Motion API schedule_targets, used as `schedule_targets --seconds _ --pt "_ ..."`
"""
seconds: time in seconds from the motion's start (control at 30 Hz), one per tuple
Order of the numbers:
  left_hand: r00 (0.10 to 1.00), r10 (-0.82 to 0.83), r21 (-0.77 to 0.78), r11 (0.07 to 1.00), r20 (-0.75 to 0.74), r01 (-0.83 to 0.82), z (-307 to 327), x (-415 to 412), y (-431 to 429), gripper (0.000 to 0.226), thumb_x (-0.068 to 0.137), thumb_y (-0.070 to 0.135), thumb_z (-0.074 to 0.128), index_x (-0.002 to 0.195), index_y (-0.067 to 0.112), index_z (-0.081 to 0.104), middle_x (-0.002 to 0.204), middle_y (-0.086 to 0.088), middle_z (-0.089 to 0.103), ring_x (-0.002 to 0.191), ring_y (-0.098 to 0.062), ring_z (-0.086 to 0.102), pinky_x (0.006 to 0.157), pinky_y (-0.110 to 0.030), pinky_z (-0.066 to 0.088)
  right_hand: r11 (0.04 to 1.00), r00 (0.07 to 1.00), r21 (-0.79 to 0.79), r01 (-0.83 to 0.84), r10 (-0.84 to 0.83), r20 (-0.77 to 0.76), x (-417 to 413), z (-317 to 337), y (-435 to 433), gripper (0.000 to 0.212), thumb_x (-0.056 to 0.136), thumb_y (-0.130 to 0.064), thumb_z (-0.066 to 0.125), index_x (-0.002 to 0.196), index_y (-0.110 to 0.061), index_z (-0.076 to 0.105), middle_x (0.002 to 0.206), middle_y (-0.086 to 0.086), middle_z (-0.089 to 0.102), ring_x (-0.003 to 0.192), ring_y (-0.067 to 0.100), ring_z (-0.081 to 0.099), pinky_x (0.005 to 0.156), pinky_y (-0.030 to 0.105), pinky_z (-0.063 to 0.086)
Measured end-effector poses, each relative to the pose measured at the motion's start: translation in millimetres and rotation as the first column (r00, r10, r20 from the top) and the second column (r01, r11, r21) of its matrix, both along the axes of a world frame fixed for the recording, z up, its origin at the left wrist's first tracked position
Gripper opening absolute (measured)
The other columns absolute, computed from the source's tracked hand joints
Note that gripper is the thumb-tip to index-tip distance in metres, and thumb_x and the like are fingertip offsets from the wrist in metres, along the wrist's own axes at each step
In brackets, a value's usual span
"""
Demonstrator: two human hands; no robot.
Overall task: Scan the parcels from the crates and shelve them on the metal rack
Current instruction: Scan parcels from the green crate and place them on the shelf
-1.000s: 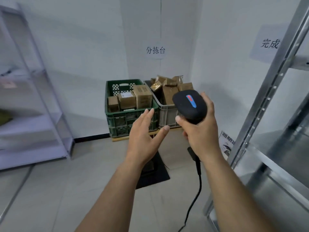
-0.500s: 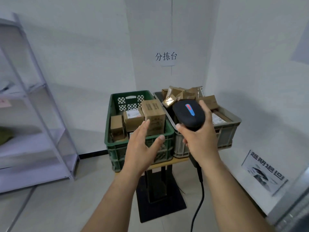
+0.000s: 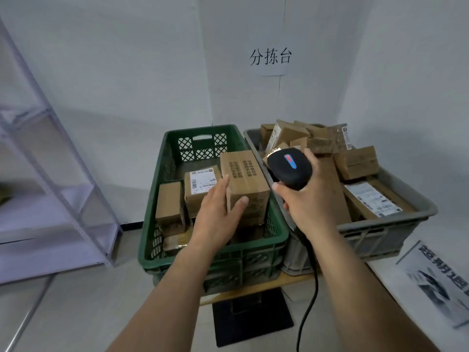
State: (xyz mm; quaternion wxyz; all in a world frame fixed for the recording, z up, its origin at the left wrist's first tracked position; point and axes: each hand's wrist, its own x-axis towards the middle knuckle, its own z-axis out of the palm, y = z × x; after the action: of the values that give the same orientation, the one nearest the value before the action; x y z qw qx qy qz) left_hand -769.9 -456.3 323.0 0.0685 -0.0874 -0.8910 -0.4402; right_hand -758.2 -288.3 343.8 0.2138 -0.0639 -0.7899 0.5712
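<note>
A: What are your hands doing?

B: Your left hand (image 3: 218, 212) is hovering with fingers straight, holding nothing, at the tall parcel (image 3: 246, 179) standing in the green crate (image 3: 210, 252); touching or not, I cannot tell. Your right hand (image 3: 307, 201) is gripping the black scanner (image 3: 289, 168) over the grey crate (image 3: 380, 224), piled with parcels.

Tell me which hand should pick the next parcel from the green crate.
Left: the left hand is open at the tall box in the green crate; the right hand grips the scanner.

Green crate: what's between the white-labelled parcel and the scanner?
The tall printed carton and the green crate's right wall; seen in the head view.
</note>
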Motion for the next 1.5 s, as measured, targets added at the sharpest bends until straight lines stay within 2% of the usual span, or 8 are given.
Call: schedule_targets --seconds 0.27,0.43,0.67,0.93,1.03,1.17,1.37,1.5 --pt "0.993 -0.029 0.050 0.998 0.113 0.024 -17 -77 -1 0.069 0.092 0.043 0.053 0.150 0.027 0.019 0.151 0.001 0.034 0.137 -0.018 0.036 0.111 -0.046 0.034 0.999 0.988 -0.015 -0.042 0.043 0.151 -79 -25 -2 0.089 0.081 -0.013 0.076 0.151 -0.034 0.025 0.125 -0.004 0.060 0.090 0.022 0.061 0.088 0.049 0.056" --pt "0.983 -0.026 0.046 0.999 0.183 0.018 -35 -107 -2 0.060 0.086 0.052 0.049 0.140 0.030 0.036 0.135 0.003 0.053 0.125 -0.017 0.048 0.104 -0.046 0.041 0.996 0.965 -0.054 -0.068 0.080 0.251 -115 -32 -1 0.086 0.083 -0.009 0.074 0.151 -0.031 0.026 0.114 0.001 0.063 0.062 0.012 0.057 0.044 0.016 0.044" --pt "0.980 -0.015 0.011 1.000 0.201 0.013 -42 -123 3 0.040 0.095 0.037 0.048 0.133 0.024 0.047 0.121 0.003 0.061 0.112 -0.016 0.055 0.097 -0.040 0.046 0.983 0.886 -0.028 -0.182 0.177 0.429 -134 -22 -4 0.074 0.085 -0.013 0.072 0.146 -0.031 0.031 0.100 -0.002 0.062 0.056 0.014 0.058 0.048 0.024 0.046" --pt "0.988 -0.001 0.293 0.955 0.153 -0.044 -4 -108 1 0.041 0.100 0.019 0.044 0.141 0.019 0.043 0.107 0.019 0.053 0.108 -0.005 0.048 0.075 -0.008 0.035 0.984 0.944 -0.043 -0.175 0.180 0.278 -112 4 -7 0.084 0.085 -0.012 0.073 0.151 -0.032 0.025 0.103 -0.002 0.064 0.051 0.011 0.058 0.047 0.022 0.046" --pt "0.996 0.002 0.366 0.930 0.087 -0.034 18 -95 0 0.040 0.100 0.012 0.040 0.140 0.017 0.044 0.096 0.030 0.045 0.104 0.002 0.045 0.086 -0.010 0.034 0.983 0.964 -0.032 -0.178 0.181 0.197 -96 26 -8 0.085 0.084 -0.013 0.073 0.151 -0.032 0.025 0.107 -0.001 0.064 0.051 0.012 0.058 0.048 0.022 0.047" --pt "0.999 0.006 0.368 0.930 -0.041 0.009 39 -74 -7 0.039 0.100 0.008 0.037 0.128 0.034 0.043 0.101 0.030 0.047 0.093 0.018 0.046 0.079 0.002 0.034 0.979 0.975 -0.030 -0.201 0.203 0.094 -73 47 -13 0.087 0.083 -0.009 0.073 0.152 -0.032 0.025 0.116 0.003 0.061 0.049 0.011 0.058 0.047 0.022 0.049" --pt "0.975 0.069 0.180 0.983 -0.213 -0.030 54 -61 -32 0.051 0.088 0.024 0.030 0.135 0.023 0.051 0.128 0.000 0.053 0.118 -0.020 0.046 0.103 -0.044 0.040 0.943 0.950 -0.154 -0.295 0.307 0.059 -59 53 -31 0.076 0.085 -0.008 0.072 0.147 -0.029 0.033 0.097 0.007 0.065 0.050 0.010 0.057 0.047 0.023 0.048" --pt "0.974 0.140 0.084 0.988 -0.176 -0.127 53 -61 -51 0.044 0.099 0.018 0.035 0.142 0.016 0.044 0.143 -0.005 0.044 0.130 -0.023 0.037 0.111 -0.045 0.032 0.901 0.917 -0.238 -0.364 0.391 0.081 -64 38 -51 0.046 0.088 -0.009 0.069 0.110 -0.043 0.047 0.099 0.009 0.065 0.055 0.012 0.057 0.050 0.025 0.050"
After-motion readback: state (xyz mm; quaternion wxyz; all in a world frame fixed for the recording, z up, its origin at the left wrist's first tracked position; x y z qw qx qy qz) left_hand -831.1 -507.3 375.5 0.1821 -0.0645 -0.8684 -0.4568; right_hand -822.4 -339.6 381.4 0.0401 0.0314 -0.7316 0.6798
